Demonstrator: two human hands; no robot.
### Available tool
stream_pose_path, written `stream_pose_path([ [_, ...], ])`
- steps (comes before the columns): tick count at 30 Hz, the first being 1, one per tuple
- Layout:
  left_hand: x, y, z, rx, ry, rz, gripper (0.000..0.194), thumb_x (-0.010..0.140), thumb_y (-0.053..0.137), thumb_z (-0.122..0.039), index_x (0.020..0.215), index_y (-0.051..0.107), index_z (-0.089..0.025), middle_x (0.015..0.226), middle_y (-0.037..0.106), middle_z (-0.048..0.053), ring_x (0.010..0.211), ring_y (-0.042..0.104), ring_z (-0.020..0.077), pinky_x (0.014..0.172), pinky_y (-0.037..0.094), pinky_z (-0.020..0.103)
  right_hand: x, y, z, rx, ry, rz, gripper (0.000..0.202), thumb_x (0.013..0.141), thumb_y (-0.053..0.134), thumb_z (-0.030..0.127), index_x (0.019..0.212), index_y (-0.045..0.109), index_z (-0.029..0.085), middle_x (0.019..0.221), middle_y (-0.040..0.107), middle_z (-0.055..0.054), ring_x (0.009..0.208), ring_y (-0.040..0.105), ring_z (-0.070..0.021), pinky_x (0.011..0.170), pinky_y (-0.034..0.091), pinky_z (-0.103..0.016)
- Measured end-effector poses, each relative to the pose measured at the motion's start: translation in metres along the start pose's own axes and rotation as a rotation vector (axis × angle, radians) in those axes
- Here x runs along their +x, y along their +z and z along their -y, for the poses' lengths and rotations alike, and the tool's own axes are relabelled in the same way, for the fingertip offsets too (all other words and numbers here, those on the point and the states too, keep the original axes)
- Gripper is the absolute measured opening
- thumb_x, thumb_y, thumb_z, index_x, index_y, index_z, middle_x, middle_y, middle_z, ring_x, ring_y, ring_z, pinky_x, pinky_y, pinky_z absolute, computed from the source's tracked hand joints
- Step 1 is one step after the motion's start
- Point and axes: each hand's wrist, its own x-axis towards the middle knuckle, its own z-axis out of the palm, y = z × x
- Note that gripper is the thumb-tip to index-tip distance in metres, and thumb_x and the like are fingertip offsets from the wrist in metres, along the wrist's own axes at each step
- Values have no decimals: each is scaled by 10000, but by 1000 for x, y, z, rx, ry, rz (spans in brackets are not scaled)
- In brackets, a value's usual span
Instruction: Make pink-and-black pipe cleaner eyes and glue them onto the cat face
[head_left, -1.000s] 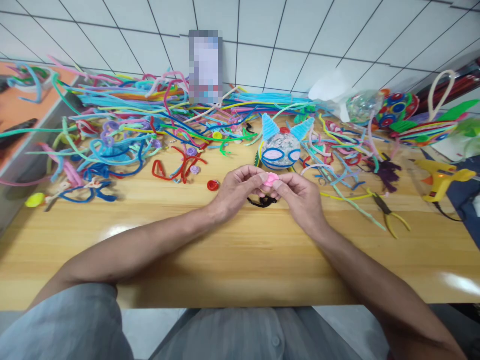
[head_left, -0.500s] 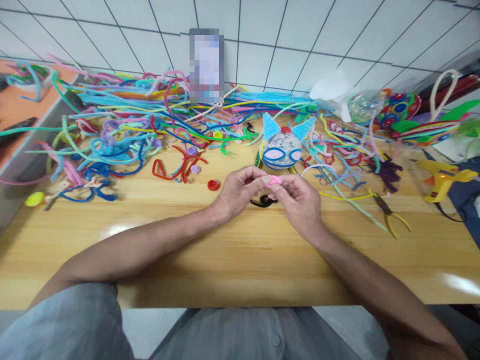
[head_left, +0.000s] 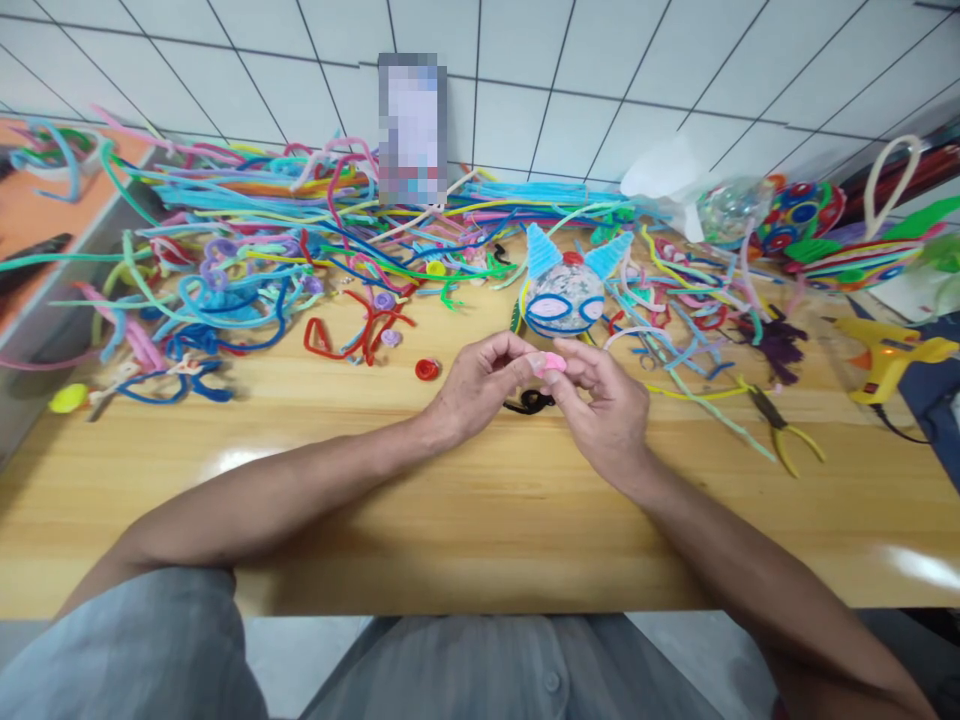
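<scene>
A small pink piece (head_left: 552,364) is pinched between the fingertips of both hands above the wooden table. My left hand (head_left: 484,388) grips its left side, and my right hand (head_left: 606,405) has thumb and fingers closed on its right side. Just behind the hands rests a round figure (head_left: 564,298) with blue pointed ears, blue-outlined eye shapes and a red spot on top. A black coiled piece (head_left: 531,403) lies below the pink piece, partly hidden by the hands. To the left of my left hand is a red coil (head_left: 427,369).
Tangled coloured pipe cleaners (head_left: 247,260) spread along the back and left of the table (head_left: 420,530). Yellow-handled pliers (head_left: 780,425) and a yellow glue gun (head_left: 877,355) lie at the right. A blurred upright rectangle (head_left: 412,130) stands against the tiled wall.
My right hand has shifted slightly right, its fingers a little differently bent around the pink piece. The pink piece has moved slightly to the right too.
</scene>
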Motion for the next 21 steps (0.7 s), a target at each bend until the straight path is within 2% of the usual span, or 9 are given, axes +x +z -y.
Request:
stream_pose_path([
  [3, 0, 0, 1, -30, 6, 14, 454, 808, 843, -572, 819, 689, -145, 695, 667, -16, 609, 546, 81, 583, 440, 212, 0, -1, 0, -43, -37, 15, 282, 989, 689, 286, 1270, 721, 272, 1073, 833, -34, 822, 800, -174, 771, 662, -331],
  [8, -2, 1, 1, -27, 56, 13, 398, 838, 835, -527, 834, 725, -145, 764, 747, 22, 684, 643, 113, 646, 504, 231, 4, -5, 6, -173, -204, 34, 289, 1019, 637, 207, 1274, 759, 268, 939, 834, -23, 786, 785, -169, 765, 640, -313],
  [11, -3, 2, 2, -5, 86, 5, 379, 848, 830, -517, 833, 744, -149, 784, 766, 32, 709, 667, 124, 677, 525, 244, 4, -5, 4, -204, -241, 34, 328, 1027, 620, 185, 1318, 747, 268, 979, 839, -33, 818, 791, -169, 787, 639, -309],
  [17, -4, 3, 4, 36, 156, 6, 376, 870, 811, -520, 833, 736, -154, 771, 752, 28, 709, 658, 128, 688, 521, 254, 0, -3, 0, -189, -211, 62, 336, 1035, 600, 208, 1331, 738, 287, 963, 840, -14, 789, 792, -168, 784, 644, -313],
  [21, -6, 2, 4, 96, 165, -6, 375, 907, 766, -527, 866, 713, -158, 766, 723, 19, 701, 620, 121, 667, 497, 243, 2, -4, 7, -113, -65, 90, 251, 1042, 617, 316, 1257, 734, 261, 970, 837, -17, 789, 790, -170, 748, 627, -310],
])
